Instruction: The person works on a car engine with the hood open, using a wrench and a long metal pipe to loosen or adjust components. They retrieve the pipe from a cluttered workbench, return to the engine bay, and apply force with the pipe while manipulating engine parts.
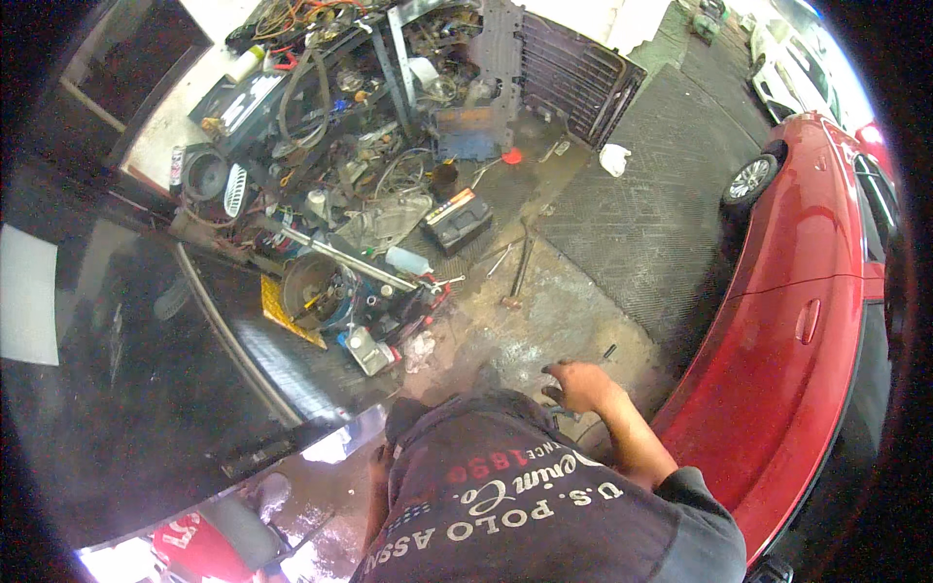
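Observation:
My right hand (583, 387) reaches out above the concrete floor, its darkened fingers slightly bent and apart, with nothing visible in them. A small dark rod (609, 351) lies on the floor beyond it, and farther forward are a hammer (515, 291) and a wrench (501, 260). My left hand (378, 468) hangs at my side, largely hidden by my dark printed shirt, so its fingers are unclear. White crumpled rags (420, 352) and a grey plastic container (369, 350) sit ahead on the left.
A red car (768, 360) lines the right, with a white car (797, 68) behind it. Dark car bodywork (107, 321) fills the left. Ahead stand piled parts and hoses (311, 117), a black tool case (457, 228) and a radiator (573, 73). A red chair-like object (199, 544) is at lower left.

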The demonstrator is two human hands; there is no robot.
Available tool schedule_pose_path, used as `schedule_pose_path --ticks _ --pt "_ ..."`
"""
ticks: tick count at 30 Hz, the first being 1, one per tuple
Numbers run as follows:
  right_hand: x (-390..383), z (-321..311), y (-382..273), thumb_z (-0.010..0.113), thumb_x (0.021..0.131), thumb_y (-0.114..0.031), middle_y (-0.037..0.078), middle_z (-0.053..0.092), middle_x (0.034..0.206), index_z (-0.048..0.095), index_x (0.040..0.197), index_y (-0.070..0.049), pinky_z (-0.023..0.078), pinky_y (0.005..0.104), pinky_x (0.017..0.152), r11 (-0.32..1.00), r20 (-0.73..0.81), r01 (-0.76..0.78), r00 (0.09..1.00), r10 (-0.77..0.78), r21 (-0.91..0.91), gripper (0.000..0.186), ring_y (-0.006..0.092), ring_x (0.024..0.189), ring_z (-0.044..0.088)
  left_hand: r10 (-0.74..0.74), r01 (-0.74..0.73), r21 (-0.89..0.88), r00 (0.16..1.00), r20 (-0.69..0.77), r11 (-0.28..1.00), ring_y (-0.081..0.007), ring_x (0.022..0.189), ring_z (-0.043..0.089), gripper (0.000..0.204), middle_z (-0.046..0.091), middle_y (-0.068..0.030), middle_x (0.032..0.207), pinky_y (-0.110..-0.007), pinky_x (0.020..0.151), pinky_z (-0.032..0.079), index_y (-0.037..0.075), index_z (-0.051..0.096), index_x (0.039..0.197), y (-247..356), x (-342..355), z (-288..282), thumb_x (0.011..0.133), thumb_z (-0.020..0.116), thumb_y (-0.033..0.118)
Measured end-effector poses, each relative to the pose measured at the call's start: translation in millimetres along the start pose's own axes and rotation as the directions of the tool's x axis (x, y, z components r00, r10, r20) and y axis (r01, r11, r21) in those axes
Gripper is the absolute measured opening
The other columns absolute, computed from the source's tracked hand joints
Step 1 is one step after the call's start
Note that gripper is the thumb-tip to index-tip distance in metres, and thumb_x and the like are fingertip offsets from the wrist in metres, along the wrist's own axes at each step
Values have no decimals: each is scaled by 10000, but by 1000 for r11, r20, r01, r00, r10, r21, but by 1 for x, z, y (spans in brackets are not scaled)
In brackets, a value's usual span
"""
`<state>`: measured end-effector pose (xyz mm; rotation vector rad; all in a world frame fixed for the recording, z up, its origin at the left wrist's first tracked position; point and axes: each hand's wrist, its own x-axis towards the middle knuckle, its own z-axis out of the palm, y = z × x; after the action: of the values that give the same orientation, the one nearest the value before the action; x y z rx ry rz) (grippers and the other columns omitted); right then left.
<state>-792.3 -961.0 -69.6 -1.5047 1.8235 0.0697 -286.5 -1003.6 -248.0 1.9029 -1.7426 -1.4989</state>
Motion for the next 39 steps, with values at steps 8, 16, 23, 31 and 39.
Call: schedule_pose_path --ticks 8,16,23,31,39 --pt "-20 -33 39 618 901 -359 216 665 1079 590 1265 -77 504 478 874 988 -37 -127 991 131 83 461 413 1000 636 25 -31 54 994 102 998 -248 881 689 439 728 -169 960 -356 785 516 -12 710 1065 33 105 32 911 658 396" --pt "29 -109 97 599 917 -381 218 655 1141 597 1264 -84 500 466 908 979 -137 -159 975 177 131 457 393 1055 625 161 -194 116 956 246 974 -286 861 697 393 721 -194 925 -374 785 525 -1 714 1010 99 238 80 930 634 376" --pt "74 -210 155 612 897 -442 202 663 1141 625 1256 -99 510 471 906 904 -167 -336 907 386 264 497 403 1047 632 220 -267 190 947 236 945 -311 835 700 369 713 -212 890 -388 781 529 8 715 960 338 393 117 948 609 361" --pt "145 -311 241 651 876 -450 170 689 1121 636 1249 -117 513 426 917 864 -35 -432 890 456 257 500 349 1058 650 447 -475 70 861 243 877 -319 940 686 385 708 -198 1004 -397 850 524 -11 665 1087 629 532 165 929 637 339" --pt "261 -490 377 631 888 -433 180 693 1110 609 1280 -109 518 440 907 952 -104 -287 949 298 107 509 367 1050 651 471 -484 28 862 188 875 -388 1034 635 369 670 -199 1038 -443 881 508 15 653 1091 757 592 227 909 662 336"
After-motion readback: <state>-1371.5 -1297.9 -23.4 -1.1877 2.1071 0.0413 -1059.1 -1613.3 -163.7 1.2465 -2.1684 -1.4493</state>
